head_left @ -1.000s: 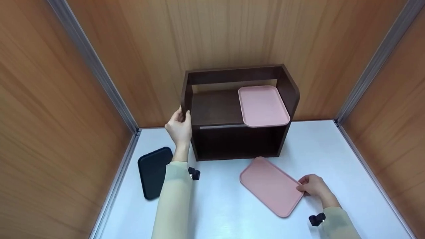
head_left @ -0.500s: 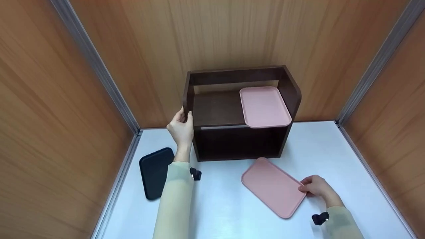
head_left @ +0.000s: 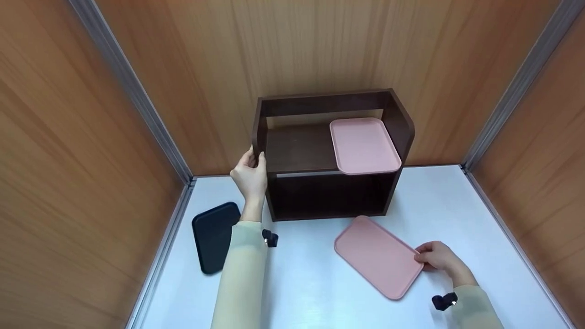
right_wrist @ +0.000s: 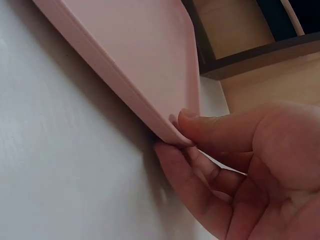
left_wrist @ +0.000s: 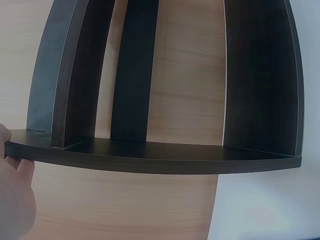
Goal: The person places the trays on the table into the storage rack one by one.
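A dark brown two-level shelf unit [head_left: 297,151] stands against the back wall; my left hand [head_left: 250,176] grips its left side panel [left_wrist: 150,159] with the thumb in front. A pink tray [head_left: 364,145] lies on the upper shelf at the right. A second pink tray [head_left: 375,256] lies on the white table in front of the shelf. My right hand [head_left: 438,258] pinches its right rim [right_wrist: 165,127], thumb on top and fingers underneath, with that edge raised off the table.
A black tray [head_left: 214,235] lies on the white table [head_left: 311,283] at the left, beside my left sleeve. Wood-panelled walls close in the table on the left, back and right. The lower compartment of the shelf is dark and open at the front.
Almost nothing differs. The right hand and the pink tray on the table have shifted slightly rightward. The left hand keeps its hold on the shelf's side.
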